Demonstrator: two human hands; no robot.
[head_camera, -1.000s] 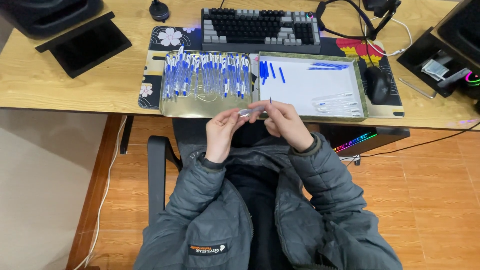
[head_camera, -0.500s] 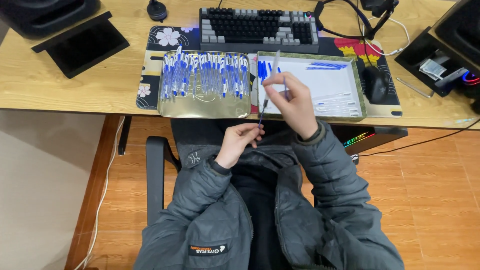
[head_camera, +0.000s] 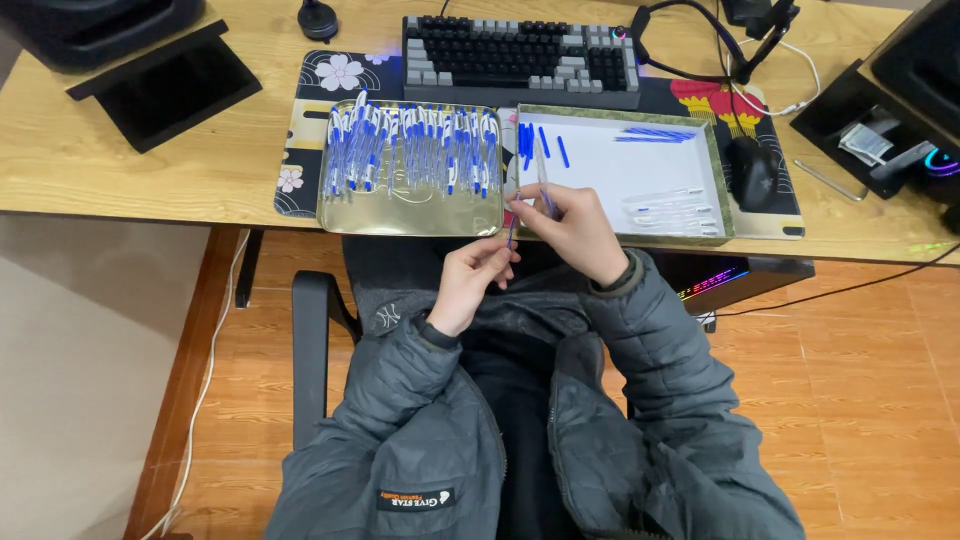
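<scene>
Your right hand (head_camera: 570, 232) is pinching a clear pen barrel (head_camera: 541, 172) between thumb and fingertips, holding it up over the near-left corner of the white-lined tray (head_camera: 718, 170); the barrel is pointing away from you, toward the keyboard (head_camera: 520, 52). Your left hand (head_camera: 470, 278) is sitting lower, just off the desk edge (head_camera: 150, 190), with its fingers closing on a thin blue refill (head_camera: 511, 234) whose upper end is reaching up beside the right hand's thumb. The two hands are working close together but are not touching.

Left of the grip, the metal tray (head_camera: 410, 212) is carrying a crowded row of assembled blue-and-white pens (head_camera: 410, 145). In the white-lined tray, loose blue caps (head_camera: 540, 140) are lying near the far-left corner, spare blue refills (head_camera: 655, 133) are lying along the far edge, and clear barrels (head_camera: 668, 208) are resting near the right side.

Both trays are overlapping a patterned desk mat (head_camera: 320, 90). A black mouse (head_camera: 752, 170) is sitting just right of the white-lined tray, a headset cable (head_camera: 690, 70) is looping behind it, and a dark tablet (head_camera: 165, 85) is lying well to the left. Nothing is blocking either hand.
</scene>
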